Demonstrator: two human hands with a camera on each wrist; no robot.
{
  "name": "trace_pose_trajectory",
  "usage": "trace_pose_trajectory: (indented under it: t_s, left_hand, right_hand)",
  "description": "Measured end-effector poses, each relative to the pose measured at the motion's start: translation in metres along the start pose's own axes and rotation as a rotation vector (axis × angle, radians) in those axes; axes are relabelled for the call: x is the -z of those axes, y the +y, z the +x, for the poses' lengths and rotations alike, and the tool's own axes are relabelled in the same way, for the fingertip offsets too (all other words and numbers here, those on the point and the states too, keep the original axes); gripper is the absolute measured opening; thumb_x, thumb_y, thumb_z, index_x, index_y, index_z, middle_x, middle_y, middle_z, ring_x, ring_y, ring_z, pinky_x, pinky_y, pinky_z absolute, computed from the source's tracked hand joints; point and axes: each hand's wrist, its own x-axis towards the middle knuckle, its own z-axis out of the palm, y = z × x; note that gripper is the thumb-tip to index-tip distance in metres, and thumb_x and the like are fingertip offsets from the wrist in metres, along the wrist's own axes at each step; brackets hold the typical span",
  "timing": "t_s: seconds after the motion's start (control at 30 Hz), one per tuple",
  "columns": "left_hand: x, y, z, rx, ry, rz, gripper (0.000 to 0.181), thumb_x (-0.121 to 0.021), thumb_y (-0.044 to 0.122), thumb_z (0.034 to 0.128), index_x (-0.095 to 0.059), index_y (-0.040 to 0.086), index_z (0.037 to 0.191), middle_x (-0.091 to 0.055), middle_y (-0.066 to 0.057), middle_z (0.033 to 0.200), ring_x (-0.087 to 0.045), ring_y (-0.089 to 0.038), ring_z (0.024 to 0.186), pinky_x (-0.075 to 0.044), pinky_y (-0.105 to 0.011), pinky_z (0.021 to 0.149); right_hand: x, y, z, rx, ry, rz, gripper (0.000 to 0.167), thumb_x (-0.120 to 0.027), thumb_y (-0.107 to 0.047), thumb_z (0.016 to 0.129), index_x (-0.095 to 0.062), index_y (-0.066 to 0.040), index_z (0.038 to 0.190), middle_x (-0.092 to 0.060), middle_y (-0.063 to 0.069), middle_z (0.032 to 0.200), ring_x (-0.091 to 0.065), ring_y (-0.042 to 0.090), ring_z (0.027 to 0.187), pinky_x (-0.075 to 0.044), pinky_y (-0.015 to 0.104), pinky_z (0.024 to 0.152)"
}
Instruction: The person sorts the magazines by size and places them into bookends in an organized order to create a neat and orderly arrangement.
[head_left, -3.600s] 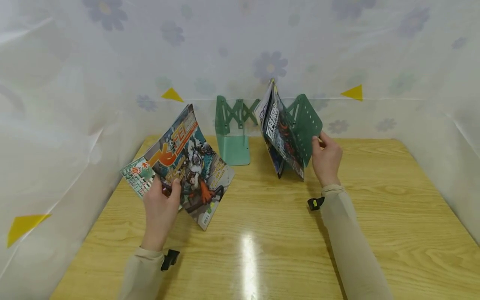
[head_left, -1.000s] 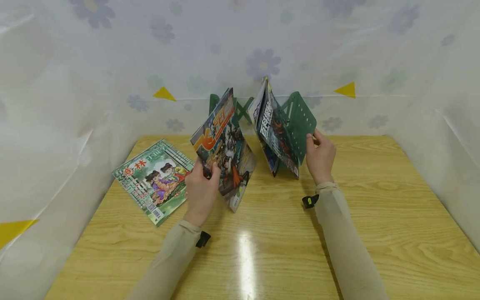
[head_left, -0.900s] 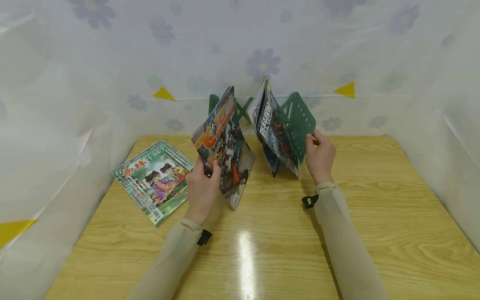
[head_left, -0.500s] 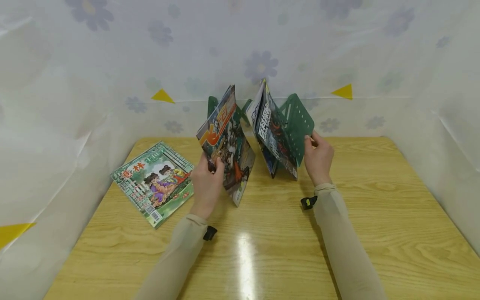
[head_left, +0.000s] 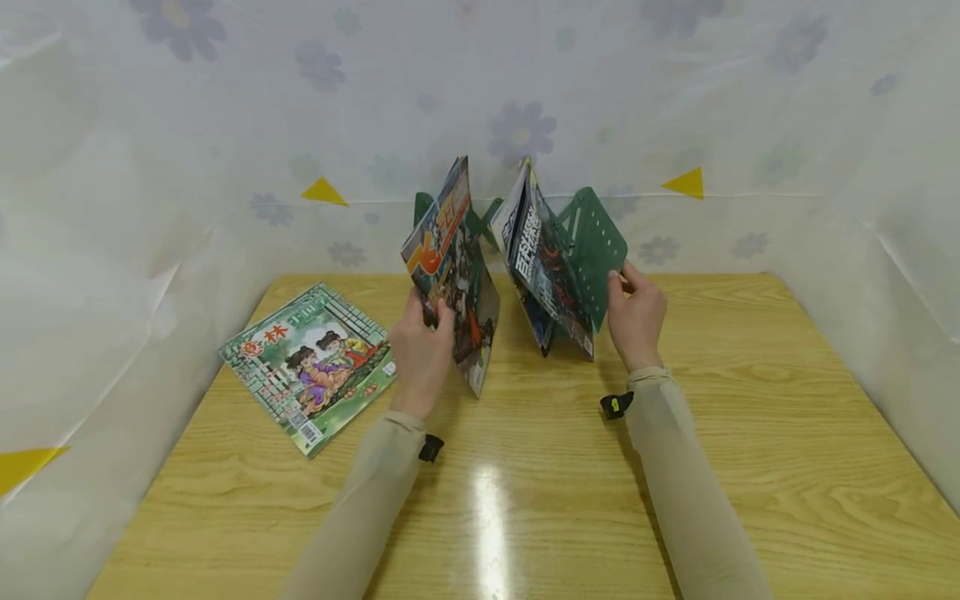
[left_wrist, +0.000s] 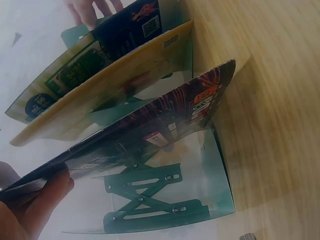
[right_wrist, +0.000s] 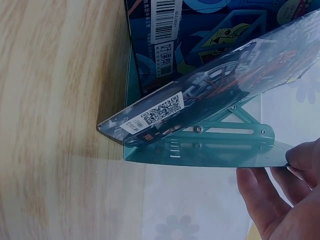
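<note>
My left hand [head_left: 422, 358] grips a magazine [head_left: 457, 279] with an orange title, thumb on its cover. It is held upright and tilted, in front of the left part of a green expandable bookend [head_left: 600, 250]. In the left wrist view, its lower corner hangs between the bookend's left panel and the standing magazines. My right hand [head_left: 637, 323] pinches the outer edge of the bookend's right panel, thumb on one side and fingers on the other, also seen in the right wrist view. Several magazines [head_left: 555, 287] lean within the bookend's right part, their lower edges fanned apart.
A green-bordered magazine [head_left: 318, 367] with two cartoon children lies flat on the wooden table [head_left: 570, 483] at the left. Behind the table hangs a pale flowered sheet [head_left: 585, 108] with yellow triangles, and similar sheeting flanks both sides.
The green-bordered magazine, earlier under the left hand's magazine, now lies flat, released. The left hand has carried the orange-titled magazine right and towards the bookend. The right hand keeps its hold.
</note>
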Motion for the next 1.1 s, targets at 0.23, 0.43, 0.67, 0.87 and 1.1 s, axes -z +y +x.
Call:
trace_pose_trajectory:
  t_s: [0.23,0.43,0.67,0.87,1.1]
  left_hand:
    - [-0.008,-0.001,0.004,0.005,0.006,0.011,0.011,-0.054,0.003,0.0970,-0.061,-0.004,0.103,-0.059,-0.011,0.067,-0.041,-0.013,0.042,-0.032,-0.026,0.038]
    - [-0.017,-0.003,0.008,-0.023,0.003,0.074,0.024,-0.054,0.003,0.0986,-0.059,-0.012,0.117,-0.063,-0.018,0.073,-0.049,-0.016,0.043,-0.039,-0.029,0.040]
    - [-0.020,-0.004,0.017,-0.006,0.002,0.068,0.019,-0.054,0.003,0.0988,-0.060,-0.010,0.112,-0.067,-0.021,0.080,-0.060,-0.021,0.051,-0.047,-0.031,0.044]
    - [-0.024,-0.007,0.018,-0.022,0.001,0.105,0.019,-0.054,0.004,0.0992,-0.060,-0.009,0.112,-0.065,-0.019,0.077,-0.061,-0.022,0.052,-0.048,-0.032,0.044]
    - [-0.031,-0.011,0.018,-0.069,0.031,0.137,0.025,-0.054,0.001,0.0981,-0.058,-0.011,0.119,-0.066,-0.021,0.075,-0.060,-0.023,0.050,-0.047,-0.033,0.043]
  right_hand:
    - [-0.001,0.002,0.000,0.018,0.001,-0.006,0.028,-0.059,-0.019,0.101,-0.070,-0.011,0.125,-0.070,0.013,0.115,-0.069,0.031,0.096,-0.055,0.050,0.075]
    - [-0.002,0.003,0.000,0.013,0.006,0.006,0.028,-0.060,-0.018,0.101,-0.070,-0.011,0.126,-0.069,0.013,0.118,-0.068,0.032,0.098,-0.055,0.050,0.076]
    - [-0.002,0.002,0.001,0.019,0.009,0.008,0.027,-0.060,-0.017,0.101,-0.070,-0.010,0.125,-0.068,0.013,0.119,-0.068,0.032,0.098,-0.055,0.051,0.076]
    - [0.000,0.001,0.003,0.018,0.015,0.003,0.027,-0.059,-0.017,0.101,-0.071,-0.009,0.124,-0.069,0.014,0.115,-0.068,0.032,0.097,-0.055,0.050,0.075]
    - [0.000,0.000,0.001,0.007,0.003,-0.005,0.026,-0.059,-0.019,0.101,-0.072,-0.008,0.121,-0.070,0.014,0.115,-0.068,0.031,0.096,-0.055,0.048,0.071]
